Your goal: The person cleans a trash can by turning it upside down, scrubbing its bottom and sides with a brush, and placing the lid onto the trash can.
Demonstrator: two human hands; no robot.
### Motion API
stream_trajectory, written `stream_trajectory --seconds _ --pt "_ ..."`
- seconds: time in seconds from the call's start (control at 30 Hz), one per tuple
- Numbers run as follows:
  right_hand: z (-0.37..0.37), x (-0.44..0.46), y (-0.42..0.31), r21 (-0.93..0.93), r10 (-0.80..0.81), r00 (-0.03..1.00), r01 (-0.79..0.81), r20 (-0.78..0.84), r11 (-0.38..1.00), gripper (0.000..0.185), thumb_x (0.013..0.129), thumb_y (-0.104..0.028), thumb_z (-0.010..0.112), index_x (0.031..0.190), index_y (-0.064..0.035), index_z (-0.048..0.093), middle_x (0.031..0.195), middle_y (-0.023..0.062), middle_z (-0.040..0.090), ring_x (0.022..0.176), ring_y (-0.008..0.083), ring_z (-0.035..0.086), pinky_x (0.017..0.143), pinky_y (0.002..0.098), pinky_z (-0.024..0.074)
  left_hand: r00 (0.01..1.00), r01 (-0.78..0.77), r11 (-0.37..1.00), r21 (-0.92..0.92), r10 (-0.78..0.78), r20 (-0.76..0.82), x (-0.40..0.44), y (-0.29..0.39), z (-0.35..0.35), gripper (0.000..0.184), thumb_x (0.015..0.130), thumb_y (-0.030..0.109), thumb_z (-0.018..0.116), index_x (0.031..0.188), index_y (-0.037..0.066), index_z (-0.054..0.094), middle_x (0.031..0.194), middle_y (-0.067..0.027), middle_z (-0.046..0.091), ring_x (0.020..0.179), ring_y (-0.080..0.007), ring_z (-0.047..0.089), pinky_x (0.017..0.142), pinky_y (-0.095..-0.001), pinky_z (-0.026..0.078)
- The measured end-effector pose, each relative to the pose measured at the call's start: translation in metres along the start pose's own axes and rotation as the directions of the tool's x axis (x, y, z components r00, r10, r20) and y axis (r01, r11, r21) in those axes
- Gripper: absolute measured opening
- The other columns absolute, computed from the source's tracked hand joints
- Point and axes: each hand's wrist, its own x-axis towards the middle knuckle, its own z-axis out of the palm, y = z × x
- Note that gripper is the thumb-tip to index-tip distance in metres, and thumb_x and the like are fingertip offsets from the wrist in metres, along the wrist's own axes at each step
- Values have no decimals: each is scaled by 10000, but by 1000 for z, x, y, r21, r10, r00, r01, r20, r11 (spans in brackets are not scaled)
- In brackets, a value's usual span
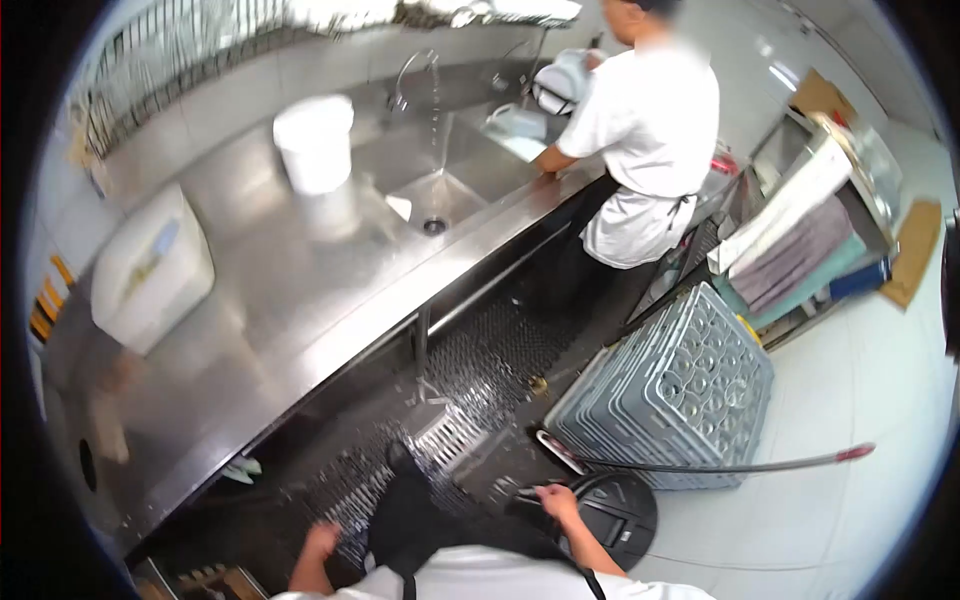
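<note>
My left hand (pixel 322 539) hangs low over the wet floor mat (pixel 345 495), beside my leg. Its fingers look curled, but blur hides whether anything is in them. On the other side, my right hand (pixel 558 501) is closed, its fingertips pinched at something small and pale that I cannot make out. Just beside that hand is a round black lid (pixel 625 520), probably of a bin. A long-handled floor tool (pixel 720 468) slants above the lid, its head at the left end; neither hand touches it.
A steel counter (pixel 270 290) with a sink (pixel 460 200) and running tap (pixel 415 60) holds a white bucket (pixel 315 150) and a white tub (pixel 155 270). A co-worker (pixel 645 130) stands there. Stacked grey glass racks (pixel 640 390) and a towel-hung shelf (pixel 800 250) stand right.
</note>
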Motion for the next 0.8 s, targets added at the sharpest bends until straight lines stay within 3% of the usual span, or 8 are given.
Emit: stream_trajectory --seconds 0.03,0.07,0.2,0.33,0.4,0.5,0.63,0.8 --pt "-21 -9 -41 -185 18 995 0 99 983 466 851 -432 764 1078 -26 727 946 171 744 904 303 709 823 392 545 935 251 829 -499 -341 -96 24 -6 1 426 961 417 607 1081 21 709 1047 -191 723 959 -308 690 818 -443 520" --pt "-31 -7 -75 -341 37 982 30 187 939 505 837 -458 766 1111 -37 722 1003 190 740 980 341 707 882 409 536 749 488 225 -843 -604 272 37 22 -57 396 972 382 626 1070 6 702 942 -99 718 843 -215 661 767 -387 519" --pt "-56 65 -174 -65 -262 957 256 -121 965 463 852 -403 748 1102 -16 703 1081 227 713 1042 376 685 895 424 534 943 293 399 -869 -271 194 80 15 -162 389 996 366 613 1095 -5 680 875 -75 706 740 -184 647 689 -358 524" --pt "-123 91 -370 2 -574 712 628 -403 778 270 896 -214 720 1080 -16 699 1028 187 695 987 343 671 879 413 525 997 14 -150 -989 72 3 59 65 -364 388 1048 314 523 1153 -44 628 818 -149 705 705 -283 708 649 -365 570" --pt "-137 123 -449 12 -687 561 778 -462 628 229 886 -182 726 1045 -18 706 978 164 697 956 324 670 868 389 529 968 -249 -547 -799 -144 -203 56 62 -390 414 1049 349 520 1188 -29 615 758 -130 686 588 -221 654 622 -363 561" --pt "-147 192 -547 22 -785 472 862 -402 507 224 888 -216 725 1006 -27 709 957 198 700 927 354 675 835 422 530 747 -663 -521 -537 -419 -516 68 62 -419 496 1060 428 466 1256 -12 583 795 -110 688 503 -157 561 605 -367 553" --pt "-159 296 -689 270 -830 476 873 -291 406 404 899 -264 724 1182 14 645 1017 176 705 963 299 675 899 421 518 615 -786 -557 -268 -657 -436 69 76 -436 568 1088 476 347 1452 59 477 959 -54 648 498 -96 439 771 -436 563" --pt "-139 454 -877 76 -877 346 937 -333 340 722 890 -377 734 1430 11 452 1357 294 518 1249 438 519 1046 488 434 469 -881 -438 -176 -771 -430 108 127 -453 612 1065 526 372 1494 96 445 1126 -110 686 750 -181 652 863 -552 543"
